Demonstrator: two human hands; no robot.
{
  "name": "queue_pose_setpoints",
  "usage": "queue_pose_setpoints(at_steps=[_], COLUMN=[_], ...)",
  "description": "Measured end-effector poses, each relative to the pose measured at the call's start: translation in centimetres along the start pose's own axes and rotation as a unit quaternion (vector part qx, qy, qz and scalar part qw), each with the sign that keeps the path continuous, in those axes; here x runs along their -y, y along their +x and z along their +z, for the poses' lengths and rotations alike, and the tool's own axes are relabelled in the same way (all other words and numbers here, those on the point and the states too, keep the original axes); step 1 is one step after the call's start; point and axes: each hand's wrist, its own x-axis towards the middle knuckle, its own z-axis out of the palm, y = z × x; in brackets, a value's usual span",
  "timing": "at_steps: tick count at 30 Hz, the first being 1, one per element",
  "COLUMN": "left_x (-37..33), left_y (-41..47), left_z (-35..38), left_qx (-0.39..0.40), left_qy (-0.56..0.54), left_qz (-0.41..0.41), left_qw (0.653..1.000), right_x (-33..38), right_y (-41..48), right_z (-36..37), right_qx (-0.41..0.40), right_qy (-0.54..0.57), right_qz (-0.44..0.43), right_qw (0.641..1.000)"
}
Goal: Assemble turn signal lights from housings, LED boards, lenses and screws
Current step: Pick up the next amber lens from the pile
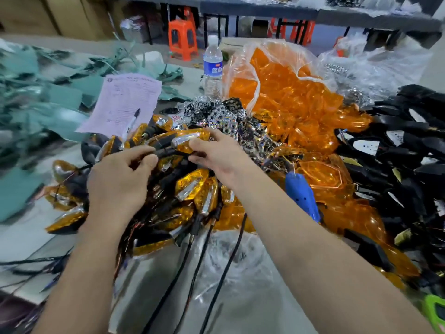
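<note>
While both hands are meeting over the middle of the surface [29, 239], one turn signal light [179, 144] is being held between them, just above the heap of finished lights [190, 189]. Its long axis is running roughly left to right across the view, tilting a little upward toward the right. The black stem end is pointing at the left hand [120, 182] and the amber lens end at the right hand [219, 155]. The left fingers [144, 156] are curling round the stem, while the right fingers [201, 143] are pinching the lens end, the thumb closing on its near edge. Neither hand is sitting nearer than the other, since each is gripping its own end. Any setting down or turning over is therefore likely to hinge on that crosswise axis and on the heap lying directly beneath.

The light is looking complete: an amber lens is covering a shiny chrome strip along its middle, and the dark housing is narrowing into a black stem. Whether its screws are seated I cannot tell, as the back is facing away. Loose amber lenses [289, 92] are spilling from a clear bag beyond the right hand. The black housings [409, 141] are lying well apart at the far right, and a blue screwdriver [301, 196] is resting near the right forearm.
</note>
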Motion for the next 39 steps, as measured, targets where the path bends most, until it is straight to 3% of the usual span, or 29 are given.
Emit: queue_pose_setpoints(at_steps=[2,4,10,16,20,24,27,29,32,34,37,39], left_x=[0.3,0.3,-1.5,-4.9,-7.4,-9.7,-11.2,-12.2,-13.5,-14.2,-15.1,-15.6], left_y=[-0.2,-0.7,-3.3,-4.6,-5.2,-5.3,-5.4,-5.5,-5.6,-5.7,-5.9,-6.0], left_z=[0.7,1.3,2.6,5.3,8.1,11.2,13.1,14.1,15.2,15.5,15.8,16.1], left_qx=[-0.027,-0.035,-0.140,-0.144,-0.140,-0.066,-0.013,0.012,0.043,0.067,0.099,0.111], left_qy=[0.137,0.190,0.116,0.034,0.000,-0.011,0.008,0.020,0.019,0.004,-0.029,-0.043], left_qz=[-0.038,-0.050,0.053,0.166,0.234,0.251,0.249,0.244,0.239,0.242,0.236,0.237], left_qw=[0.990,0.980,0.982,0.975,0.962,0.966,0.968,0.969,0.970,0.968,0.966,0.964], right_x=[-0.2,0.1,0.8,0.3,0.8,1.6,1.3,0.9,0.1,-0.6,-0.9,-1.1], right_y=[0.8,0.9,0.1,-2.5,-5.0,-6.3,-7.0,-7.5,-7.8,-8.2,-9.6,-10.4], right_z=[0.6,0.5,-3.9,-9.8,-13.7,-19.1,-22.1,-23.2,-24.2,-24.7,-24.7,-24.8], right_qx=[-0.049,-0.076,-0.107,-0.155,-0.250,-0.297,-0.212,-0.169,-0.189,-0.227,-0.325,-0.335], right_qy=[-0.181,-0.292,-0.313,-0.325,-0.366,-0.491,-0.600,-0.624,-0.647,-0.621,-0.493,-0.398], right_qz=[-0.064,-0.125,-0.139,-0.154,-0.201,-0.110,0.015,0.023,-0.008,-0.031,-0.092,-0.113], right_qw=[0.980,0.945,0.934,0.920,0.874,0.812,0.771,0.763,0.739,0.750,0.802,0.847])
